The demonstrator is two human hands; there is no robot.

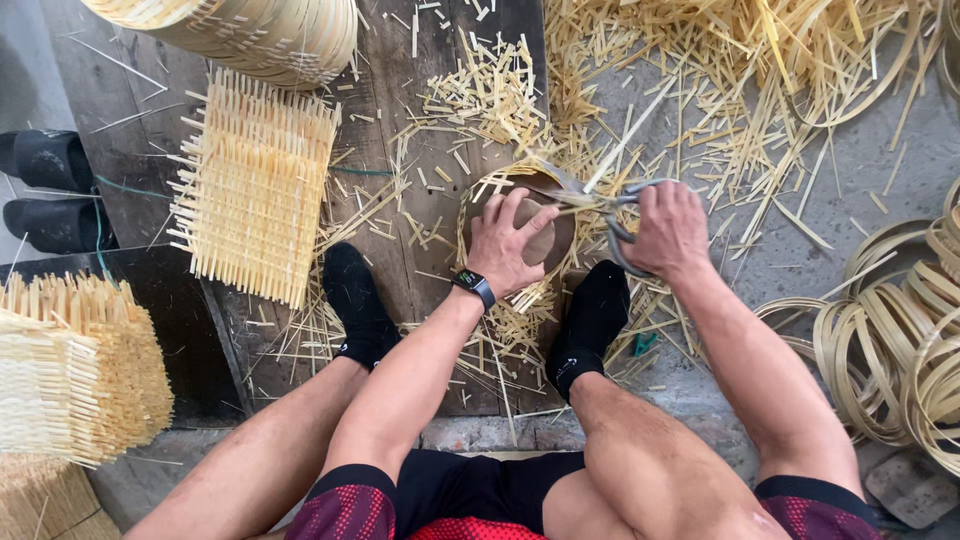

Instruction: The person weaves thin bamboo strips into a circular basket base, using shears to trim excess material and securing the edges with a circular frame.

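Your knees frame the work: your left hand (508, 243), fingers spread, presses the round woven bamboo piece (515, 225) flat near the dark board's (420, 230) right edge, while your right hand (668, 228), fingers curled shut, holds the shears (600, 205) pointing left at its rim.

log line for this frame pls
left hand pressing round bamboo piece | right hand gripping shears | trimming rim
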